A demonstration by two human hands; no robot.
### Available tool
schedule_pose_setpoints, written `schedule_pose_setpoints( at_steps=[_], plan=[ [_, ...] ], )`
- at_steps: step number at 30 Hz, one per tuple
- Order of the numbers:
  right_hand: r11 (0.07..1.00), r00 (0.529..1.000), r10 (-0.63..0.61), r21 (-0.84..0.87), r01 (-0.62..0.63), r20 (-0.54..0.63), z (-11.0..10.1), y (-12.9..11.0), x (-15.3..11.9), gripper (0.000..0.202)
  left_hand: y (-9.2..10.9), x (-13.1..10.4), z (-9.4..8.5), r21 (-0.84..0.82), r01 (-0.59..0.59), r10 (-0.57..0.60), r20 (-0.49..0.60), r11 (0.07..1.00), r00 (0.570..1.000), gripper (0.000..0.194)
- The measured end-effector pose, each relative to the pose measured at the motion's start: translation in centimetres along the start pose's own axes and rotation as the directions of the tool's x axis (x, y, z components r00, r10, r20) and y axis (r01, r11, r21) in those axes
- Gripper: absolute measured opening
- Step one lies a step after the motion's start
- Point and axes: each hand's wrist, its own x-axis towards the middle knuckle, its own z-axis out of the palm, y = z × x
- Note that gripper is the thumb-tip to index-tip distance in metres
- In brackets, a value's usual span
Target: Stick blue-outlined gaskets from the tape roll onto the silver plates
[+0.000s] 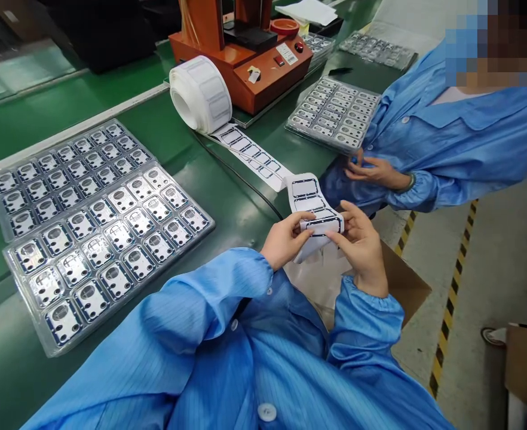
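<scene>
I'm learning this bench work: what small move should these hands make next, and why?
Perhaps the right hand should lift an edge of the dark-edged frame while the left hand steadies the white strip: both hands pinch the strip, with that frame lying between them.

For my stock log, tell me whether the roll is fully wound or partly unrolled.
Partly unrolled: a strip trails from the roll along the table.

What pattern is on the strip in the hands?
White strip with dark rectangular outlines, best seen in the head view.
</scene>
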Motion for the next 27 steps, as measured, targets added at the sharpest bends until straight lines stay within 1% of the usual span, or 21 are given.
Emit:
schedule_pose_setpoints(
  at_steps=[3, 5, 7, 9, 12, 15, 17, 20, 23, 27],
  plan=[
    [0.988, 0.999, -0.003, -0.156, 0.012, 0.054, -0.3, -0.2, 0.3, 0.033, 0.2, -0.1, 0.0, 0.030, -0.006, 0.007, -0.033, 1.000, 0.999, 0.022],
    [0.971, 0.996, -0.061, -0.229, 0.074, 0.062, -0.2, -0.4, 0.6, 0.023, 0.2, -0.2, 0.0, 0.001, -0.002, 0.002, -0.043, 1.000, 0.999, 0.020],
    [0.951, 0.989, -0.140, -0.271, 0.148, 0.047, 0.1, -0.6, 0.8, 0.022, 0.1, -0.3, 0.1, -0.062, -0.006, 0.003, -0.038, 0.998, 0.999, 0.019],
    [0.926, 0.979, -0.198, -0.320, 0.202, 0.044, 0.1, -1.1, 0.9, 0.026, 0.0, -0.3, 0.1, -0.115, -0.012, 0.009, -0.035, 0.993, 0.999, 0.015],
    [0.869, 0.964, -0.261, -0.422, 0.259, 0.054, -0.4, -2.5, 0.6, 0.031, 0.0, -0.3, 0.1, -0.095, -0.006, 0.001, -0.048, 0.995, 0.999, 0.013],
    [0.767, 0.936, -0.342, -0.551, 0.329, 0.083, -1.1, -4.3, 0.1, 0.030, 0.2, -0.4, 0.0, -0.001, 0.004, -0.004, -0.045, 1.000, 0.999, 0.015],
    [0.653, 0.915, -0.380, -0.661, 0.371, 0.138, -1.5, -5.3, -0.1, 0.027, 0.3, -0.5, 0.0, 0.058, 0.001, 0.002, -0.041, 0.998, 0.999, 0.016],
    [0.482, 0.896, -0.377, -0.777, 0.406, 0.234, -1.9, -6.1, -0.2, 0.030, 0.5, -0.7, 0.0, 0.099, -0.005, 0.009, -0.041, 0.995, 0.999, 0.019],
    [0.396, 0.866, -0.379, -0.789, 0.469, 0.325, -2.0, -6.5, 0.1, 0.029, 0.5, -0.8, 0.0, 0.106, -0.015, 0.018, -0.031, 0.994, 0.999, 0.020],
    [0.312, 0.816, -0.415, -0.780, 0.542, 0.401, -2.1, -6.8, 0.5, 0.025, 0.5, -0.9, 0.1, 0.130, -0.041, 0.042, -0.008, 0.991, 0.999, 0.020]
  ],
)
